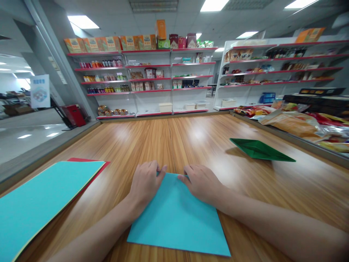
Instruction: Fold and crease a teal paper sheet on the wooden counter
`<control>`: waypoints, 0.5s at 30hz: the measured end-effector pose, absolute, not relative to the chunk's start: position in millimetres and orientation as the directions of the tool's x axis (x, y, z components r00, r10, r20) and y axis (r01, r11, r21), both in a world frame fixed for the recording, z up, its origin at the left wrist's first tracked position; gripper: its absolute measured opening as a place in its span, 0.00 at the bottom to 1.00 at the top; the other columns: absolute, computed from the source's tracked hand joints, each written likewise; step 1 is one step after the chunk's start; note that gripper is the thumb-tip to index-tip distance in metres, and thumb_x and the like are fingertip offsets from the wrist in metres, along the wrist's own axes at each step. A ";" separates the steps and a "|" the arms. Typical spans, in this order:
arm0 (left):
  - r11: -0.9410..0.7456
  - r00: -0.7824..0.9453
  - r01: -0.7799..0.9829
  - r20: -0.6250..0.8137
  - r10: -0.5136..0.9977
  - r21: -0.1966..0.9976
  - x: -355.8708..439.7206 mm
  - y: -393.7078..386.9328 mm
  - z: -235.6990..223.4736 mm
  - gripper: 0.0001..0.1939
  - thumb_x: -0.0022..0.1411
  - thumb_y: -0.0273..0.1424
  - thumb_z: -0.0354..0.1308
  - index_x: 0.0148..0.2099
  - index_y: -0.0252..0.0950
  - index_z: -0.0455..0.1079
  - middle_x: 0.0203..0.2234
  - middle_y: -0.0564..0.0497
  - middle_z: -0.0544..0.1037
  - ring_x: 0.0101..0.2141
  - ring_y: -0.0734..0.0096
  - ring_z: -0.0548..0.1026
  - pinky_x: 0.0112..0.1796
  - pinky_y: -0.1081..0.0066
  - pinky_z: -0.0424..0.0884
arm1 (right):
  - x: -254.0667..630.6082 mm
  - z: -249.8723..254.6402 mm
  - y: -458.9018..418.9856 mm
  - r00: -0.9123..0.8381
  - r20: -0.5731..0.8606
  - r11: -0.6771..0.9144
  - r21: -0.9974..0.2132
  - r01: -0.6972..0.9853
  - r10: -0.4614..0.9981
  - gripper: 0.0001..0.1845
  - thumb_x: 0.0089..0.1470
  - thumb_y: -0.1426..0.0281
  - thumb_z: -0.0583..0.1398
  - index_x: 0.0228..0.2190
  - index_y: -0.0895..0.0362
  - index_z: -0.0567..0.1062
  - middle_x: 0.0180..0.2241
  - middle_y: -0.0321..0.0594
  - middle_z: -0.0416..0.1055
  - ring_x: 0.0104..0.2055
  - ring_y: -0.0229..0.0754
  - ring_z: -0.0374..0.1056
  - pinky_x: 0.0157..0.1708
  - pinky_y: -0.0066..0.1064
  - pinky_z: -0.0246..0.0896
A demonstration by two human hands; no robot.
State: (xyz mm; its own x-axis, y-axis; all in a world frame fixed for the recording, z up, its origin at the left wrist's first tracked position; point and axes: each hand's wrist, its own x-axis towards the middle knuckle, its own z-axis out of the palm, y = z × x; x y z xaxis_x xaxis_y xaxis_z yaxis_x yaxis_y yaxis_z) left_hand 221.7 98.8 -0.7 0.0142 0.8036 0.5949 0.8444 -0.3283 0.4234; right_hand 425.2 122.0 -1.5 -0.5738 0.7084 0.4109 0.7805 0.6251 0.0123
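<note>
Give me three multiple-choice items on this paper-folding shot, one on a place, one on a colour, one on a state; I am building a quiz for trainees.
1. Where does the green folded paper lie?
A. On the wooden table, to the right of the hands
B. Under the stack at the left
C. On a shelf

2. What colour is the sheet under the hands?
A. Red
B. Turquoise
C. Yellow

3. How are the left hand and the right hand placed?
A. Raised clear of the sheet
B. Each gripping a box
C. Both pressed on the sheet's far edge

Answers:
1 A, it rests on the tabletop, apart from both hands on the right.
2 B, the sheet is turquoise like the top of the paper stack.
3 C, the fingers of both hands lie on the far edge.
</note>
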 end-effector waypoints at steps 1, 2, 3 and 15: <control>-0.333 -0.018 0.822 0.606 0.795 0.461 224.1 97.0 -0.1 0.18 0.61 0.42 0.53 0.23 0.37 0.61 0.18 0.51 0.66 0.23 0.66 0.64 0.29 0.70 0.53 | 424.3 -1.6 120.2 -0.579 0.412 0.635 0.000 0.772 0.704 0.25 0.64 0.56 0.45 0.29 0.59 0.71 0.27 0.46 0.72 0.28 0.44 0.66 0.26 0.33 0.46; -0.327 -0.041 0.813 0.607 0.793 0.482 226.1 95.4 0.4 0.19 0.61 0.41 0.53 0.22 0.37 0.60 0.17 0.52 0.64 0.21 0.68 0.62 0.27 0.71 0.50 | 423.9 -1.7 118.8 -0.588 0.413 0.650 -0.011 0.760 0.696 0.27 0.64 0.56 0.44 0.27 0.58 0.72 0.25 0.45 0.72 0.25 0.42 0.66 0.25 0.33 0.43; -0.315 -0.055 0.811 0.599 0.799 0.493 227.8 94.1 0.8 0.20 0.62 0.41 0.52 0.20 0.37 0.58 0.15 0.53 0.62 0.19 0.70 0.60 0.26 0.71 0.48 | 424.0 -1.7 117.8 -0.600 0.416 0.668 -0.024 0.744 0.684 0.29 0.65 0.56 0.42 0.26 0.58 0.72 0.24 0.45 0.72 0.24 0.41 0.65 0.24 0.33 0.41; -0.243 -0.209 0.555 0.416 0.885 0.796 222.0 99.6 5.9 0.21 0.59 0.45 0.53 0.22 0.35 0.63 0.14 0.56 0.60 0.18 0.74 0.59 0.22 0.74 0.51 | 432.1 4.2 128.4 -0.530 0.504 0.656 -0.101 0.748 0.682 0.30 0.64 0.54 0.43 0.22 0.58 0.72 0.21 0.43 0.71 0.21 0.38 0.61 0.24 0.34 0.35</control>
State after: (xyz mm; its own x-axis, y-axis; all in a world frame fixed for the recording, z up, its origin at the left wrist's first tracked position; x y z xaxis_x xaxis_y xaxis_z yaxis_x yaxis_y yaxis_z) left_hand 222.0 99.6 5.9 -0.2088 0.8851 0.4158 0.5547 -0.2430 0.7958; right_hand 432.1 128.4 4.2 -0.5297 0.6821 0.5041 0.7484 0.6556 -0.1007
